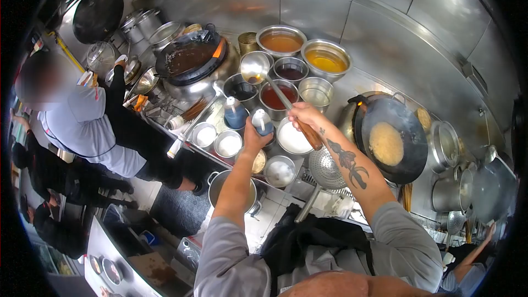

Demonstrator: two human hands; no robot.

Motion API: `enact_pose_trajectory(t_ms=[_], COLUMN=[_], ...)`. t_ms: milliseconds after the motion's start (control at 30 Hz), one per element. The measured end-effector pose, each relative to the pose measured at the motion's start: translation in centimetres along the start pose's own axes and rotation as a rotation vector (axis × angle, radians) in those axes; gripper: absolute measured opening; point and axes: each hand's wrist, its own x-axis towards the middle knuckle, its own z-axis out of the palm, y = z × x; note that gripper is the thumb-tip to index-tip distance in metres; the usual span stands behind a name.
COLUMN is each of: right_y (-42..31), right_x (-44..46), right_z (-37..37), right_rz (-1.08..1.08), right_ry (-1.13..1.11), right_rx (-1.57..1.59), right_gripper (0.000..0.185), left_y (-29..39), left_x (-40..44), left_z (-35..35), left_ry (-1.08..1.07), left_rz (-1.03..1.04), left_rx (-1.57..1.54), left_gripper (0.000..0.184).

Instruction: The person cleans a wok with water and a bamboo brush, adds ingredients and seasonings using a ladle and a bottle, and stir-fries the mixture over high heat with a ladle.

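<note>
My right hand point(306, 118) is closed around the wooden handle of a ladle point(254, 67). Its metal bowl, with a little brownish liquid in it, is over the sauce pots, near the dark red sauce point(279, 97) and the black sauce point(240, 89). My left hand point(255, 140) grips a dark squeeze bottle point(262, 124) with a pale cap. A similar squeeze bottle point(235, 114) stands just left of it. White powder or grains fill a pot point(293, 137) below my right hand. On the right, a pale tan round mass point(386, 143) lies in a black wok point(413, 132).
Bowls of orange-brown liquid point(281, 40) and yellow liquid point(326, 61) stand at the back. Another wok point(190, 58) holds dark liquid. A perforated strainer point(328, 169) lies before me, above a two-handled pot point(219, 195). A co-worker point(82, 115) stands at the left.
</note>
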Motion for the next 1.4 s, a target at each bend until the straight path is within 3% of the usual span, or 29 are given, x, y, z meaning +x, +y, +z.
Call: enact_pose_trajectory(t_ms=[100, 200, 433, 500, 567, 633, 700, 767, 867, 967, 1100, 1167, 1233, 1267, 1367, 1400], right_y=[0.8, 1.3, 0.4, 0.7, 2.2, 2.5, 3.2, 5.3, 10.1, 14.5, 17.5, 17.8, 17.2, 17.2, 19.0, 18.8], right_x=[0.8, 1.4, -3.9, -8.7, -12.1, -18.0, -23.8, -28.2, -32.7, -35.1, -38.0, -39.3, -40.5, -41.2, -42.6, -43.1], right_z=[-0.2, -0.5, -3.4, -6.6, -10.3, -12.3, -13.8, -15.4, -18.5, -21.7, -24.0, -24.1, -23.7, -24.0, -25.5, -25.6], right_rz=[-0.012, -0.012, 0.011, 0.007, -0.040, -0.131, -0.138, -0.182, -0.164, -0.150, -0.015, -0.059, -0.049, -0.070, -0.178, -0.166], right_ry=[-0.006, -0.028, -0.184, -0.214, -0.232, -0.071, 0.098, 0.326, 0.640, 0.804, 0.828, 0.888, 0.937, 0.930, 0.926, 0.873], right_rx=[0.016, 0.006, 0.477, 0.662, 0.735, 0.640, 0.555, 0.426, 0.168, -0.176, -0.208, -0.236, -0.250, -0.254, -0.316, -0.224], right_gripper=[0.007, 0.006, 0.014, 0.020, 0.031, 0.033, 0.033, 0.026, 0.021, 0.023, 0.044, 0.045, 0.045, 0.047, 0.043, 0.043], left_y=[-0.4, 0.2, 1.8, 2.7, 2.8, 5.7, 5.9, 15.0, 18.1, 23.5, 26.3, 28.2, 29.5, 30.5, 29.5, 29.6], left_x=[-0.3, -0.8, -0.4, -0.2, 0.4, 1.2, 1.5, 1.7, 2.3, 2.1, 1.5, 0.6, -0.1, -0.3, -1.2, -1.8], left_z=[0.1, -0.3, 0.3, 0.2, -0.2, -1.5, -2.1, -3.8, -2.7, -0.5, 4.2, 7.5, 10.4, 11.6, 16.6, 17.9], left_ry=[0.010, -0.023, 0.063, 0.124, 0.127, 0.189, 0.190, 0.127, 0.133, 0.058, -0.056, -0.155, -0.175, -0.298, -0.345, -0.397], left_rz=[0.085, 0.013, -0.107, -0.011, 0.125, 0.277, 0.081, 0.022, 0.060, 0.114, 0.317, 0.314, 0.455, 0.412, 0.665, 0.620], left_rx=[0.120, 0.042, -0.008, 0.131, -0.087, 0.098, -0.061, -0.088, -0.164, -0.177, 0.013, -0.166, -0.003, 0.068, 0.333, 0.426], left_gripper=[0.076, 0.074, 0.073, 0.073, 0.079, 0.087, 0.092, 0.091, 0.083, 0.075, 0.072, 0.073, 0.075, 0.079, 0.082, 0.082])
